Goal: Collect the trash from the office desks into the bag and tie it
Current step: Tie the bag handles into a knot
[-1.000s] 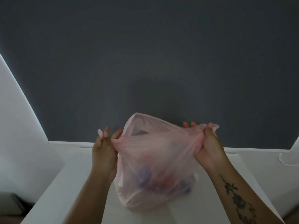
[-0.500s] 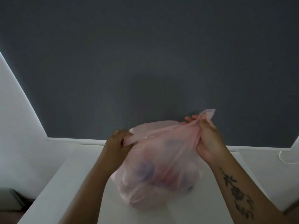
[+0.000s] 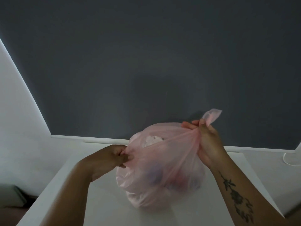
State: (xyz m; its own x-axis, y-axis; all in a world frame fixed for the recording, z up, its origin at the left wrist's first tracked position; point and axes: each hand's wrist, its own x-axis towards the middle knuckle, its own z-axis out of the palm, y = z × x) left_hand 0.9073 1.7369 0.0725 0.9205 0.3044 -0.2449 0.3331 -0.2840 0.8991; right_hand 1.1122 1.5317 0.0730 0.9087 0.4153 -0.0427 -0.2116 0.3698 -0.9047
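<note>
Pink translucent plastic bag (image 3: 162, 181), filled, standing on a white desk (image 3: 68, 185); dim purple and red shapes show through its lower part, pale crumpled material near the top. Left hand (image 3: 112, 158), fingers curled, pinches a gathered corner of the bag's mouth at the bag's left side, low and near the desk. Right hand (image 3: 206, 142), raised higher, grips the opposite gathered corner, whose tip sticks up past the thumb. Film stretched taut between the two hands. Floral tattoo (image 3: 236, 198) on the right forearm. Dark grey wall (image 3: 146, 62) behind; white coiled cable (image 3: 290, 159) at far right.
</note>
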